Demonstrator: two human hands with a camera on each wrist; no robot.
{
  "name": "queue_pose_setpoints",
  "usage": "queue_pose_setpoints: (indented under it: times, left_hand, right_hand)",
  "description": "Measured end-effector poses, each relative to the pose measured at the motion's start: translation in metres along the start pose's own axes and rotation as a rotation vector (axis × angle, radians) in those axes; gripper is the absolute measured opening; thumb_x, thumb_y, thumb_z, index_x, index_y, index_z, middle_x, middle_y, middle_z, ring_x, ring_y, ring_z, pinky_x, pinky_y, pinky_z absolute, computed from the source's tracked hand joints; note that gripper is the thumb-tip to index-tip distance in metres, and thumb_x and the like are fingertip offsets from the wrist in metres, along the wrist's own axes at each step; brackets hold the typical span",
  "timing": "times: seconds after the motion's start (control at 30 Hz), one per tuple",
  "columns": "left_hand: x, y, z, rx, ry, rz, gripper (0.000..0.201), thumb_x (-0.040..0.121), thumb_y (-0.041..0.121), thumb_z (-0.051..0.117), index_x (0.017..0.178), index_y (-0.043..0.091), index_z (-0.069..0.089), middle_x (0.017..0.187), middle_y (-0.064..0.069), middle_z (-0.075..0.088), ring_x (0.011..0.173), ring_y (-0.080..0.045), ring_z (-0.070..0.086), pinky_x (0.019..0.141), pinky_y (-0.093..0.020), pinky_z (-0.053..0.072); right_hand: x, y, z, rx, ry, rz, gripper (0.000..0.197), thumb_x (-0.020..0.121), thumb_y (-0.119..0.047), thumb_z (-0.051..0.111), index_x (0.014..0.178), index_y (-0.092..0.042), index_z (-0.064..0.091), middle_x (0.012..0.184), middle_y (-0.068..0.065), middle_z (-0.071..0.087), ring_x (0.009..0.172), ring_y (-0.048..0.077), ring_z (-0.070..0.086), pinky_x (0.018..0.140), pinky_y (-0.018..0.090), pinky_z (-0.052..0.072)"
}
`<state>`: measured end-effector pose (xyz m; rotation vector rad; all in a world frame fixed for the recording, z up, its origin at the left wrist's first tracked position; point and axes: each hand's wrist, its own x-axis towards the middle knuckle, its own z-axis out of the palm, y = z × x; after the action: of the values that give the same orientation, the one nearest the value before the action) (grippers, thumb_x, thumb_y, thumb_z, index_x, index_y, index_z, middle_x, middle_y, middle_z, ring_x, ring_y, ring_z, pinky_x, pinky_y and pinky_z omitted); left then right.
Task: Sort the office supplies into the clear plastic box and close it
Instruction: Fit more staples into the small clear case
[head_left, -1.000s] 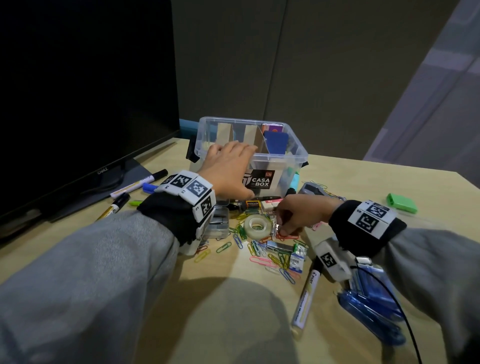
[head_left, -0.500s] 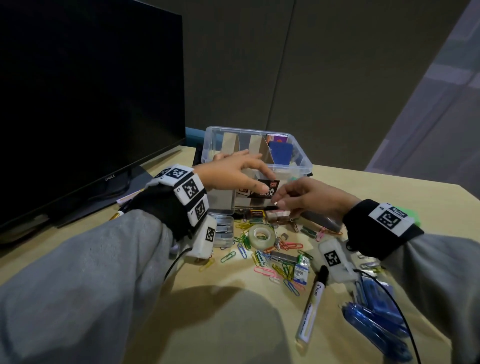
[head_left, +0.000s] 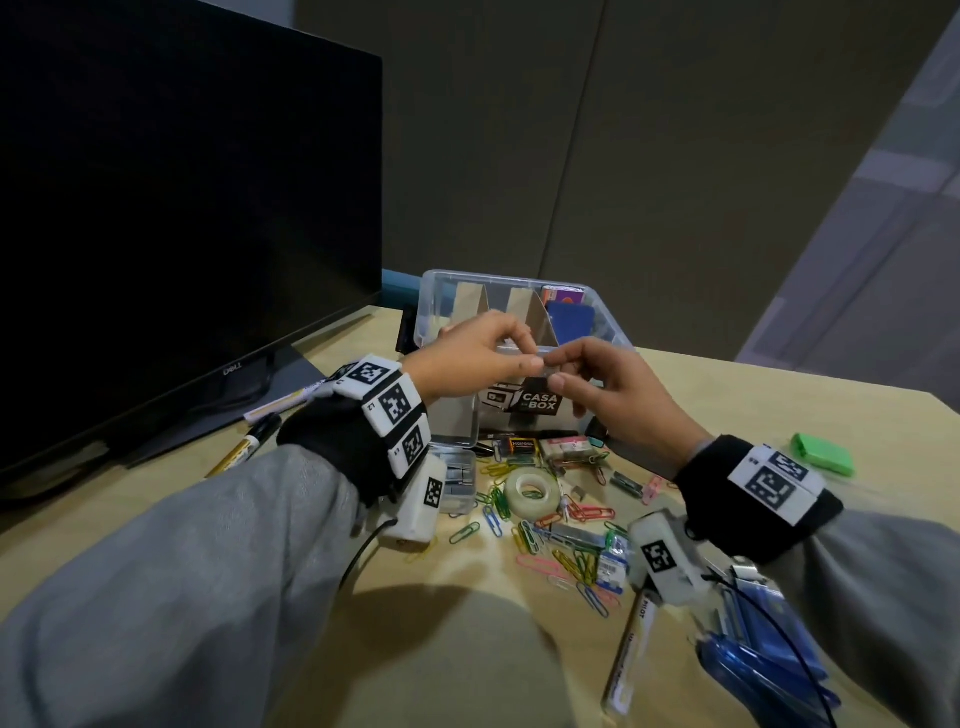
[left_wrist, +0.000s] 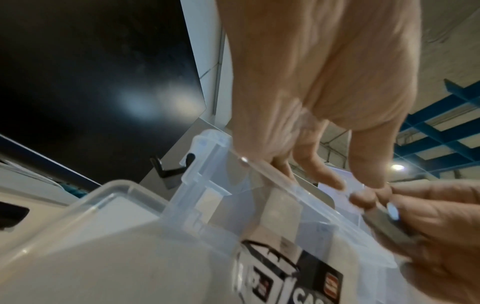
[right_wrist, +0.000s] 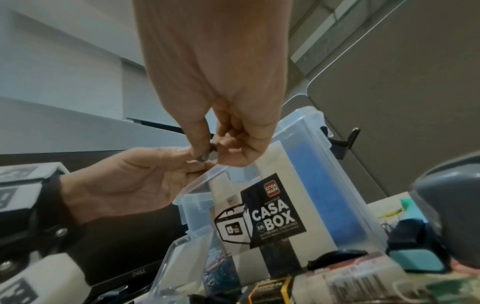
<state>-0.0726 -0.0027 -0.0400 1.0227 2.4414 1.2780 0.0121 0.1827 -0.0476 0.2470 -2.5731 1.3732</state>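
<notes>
Head view: both hands meet over the near rim of the clear box (head_left: 605, 325), which sits open at the far middle of the table (head_left: 467, 597). Left hand (head_left: 470, 353) and right hand (head_left: 618, 402) have fingertips together, pinching a small dark item between them; can't tell what it is from here. Cardboard dividers stand inside the box, and a blue card (head_left: 570, 321) sits in its right compartment. Near the box on the table: tape roll (head_left: 531, 493), scattered paper clips (head_left: 550, 540), a small clear case (head_left: 460, 480) on the left, a marker (head_left: 631, 654) near right, a green eraser (head_left: 822, 453) far right. Monitor (head_left: 182, 218) stands on the left.

Left wrist view: left hand (left_wrist: 324, 92) fingers curl down to the box rim (left_wrist: 283, 176); thumb and fingertips close on a small flat dark piece (left_wrist: 387, 220), which the right hand (left_wrist: 441, 236) also grips.

Right wrist view: right hand (right_wrist: 221, 102) thumb and forefinger pinch narrow on the dark piece (right_wrist: 207, 151); left hand (right_wrist: 135, 181) fingertips touch the same spot, just above the box (right_wrist: 324, 185) corner. Label reads CASA BOX.
</notes>
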Motion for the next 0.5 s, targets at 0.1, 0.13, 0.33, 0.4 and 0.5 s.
queue_pose_setpoints:
  times: [0.1,0.13,0.33,0.4,0.5]
  left_hand:
    - [-0.004,0.006,0.003,-0.101,0.115,0.079,0.010,0.091,0.025,0.065,0.099,0.022,0.062,0.106,0.003,0.062,0.100,-0.007,0.059,0.085,-0.022,0.048]
    - [-0.005,0.008,0.003,-0.122,0.123,0.081,0.007,0.091,0.022,0.065,0.098,0.020,0.062,0.099,0.003,0.064,0.093,-0.005,0.060,0.080,-0.019,0.048]
    - [-0.007,0.015,-0.005,-0.137,-0.067,0.037,0.021,0.098,0.028,0.055,0.086,0.020,0.069,0.083,-0.001,0.073,0.083,-0.001,0.067,0.101,-0.040,0.045]
    - [-0.008,0.016,-0.006,-0.106,-0.122,0.009,0.028,0.099,0.035,0.051,0.085,0.022,0.072,0.086,0.001,0.074,0.087,0.001,0.067,0.104,-0.043,0.042]
    - [-0.008,0.016,-0.007,-0.107,-0.140,-0.012,0.027,0.098,0.037,0.052,0.086,0.024,0.074,0.088,0.006,0.074,0.091,-0.003,0.066,0.102,-0.045,0.045]
  right_hand:
    - [-0.002,-0.002,-0.003,-0.078,0.020,-0.091,0.016,0.091,-0.013,0.064,0.106,-0.014,0.060,0.084,-0.001,0.058,0.077,0.016,0.057,0.071,0.030,0.053]
    - [-0.003,-0.003,-0.003,-0.116,0.016,-0.123,0.015,0.090,-0.013,0.064,0.105,-0.014,0.059,0.084,-0.001,0.058,0.077,0.018,0.058,0.072,0.031,0.054]
    - [-0.004,-0.008,0.003,-0.317,0.053,-0.362,0.013,0.089,-0.020,0.063,0.096,-0.010,0.059,0.086,-0.005,0.058,0.073,0.006,0.054,0.065,0.019,0.047]
    - [-0.002,-0.010,0.004,-0.347,0.050,-0.394,0.016,0.087,-0.024,0.061,0.095,-0.010,0.060,0.088,-0.005,0.058,0.074,0.003,0.053,0.065,0.016,0.045]
    - [-0.001,-0.009,0.006,-0.407,0.020,-0.415,0.010,0.088,-0.018,0.064,0.094,-0.012,0.060,0.091,-0.003,0.057,0.075,0.001,0.051,0.066,0.015,0.043]
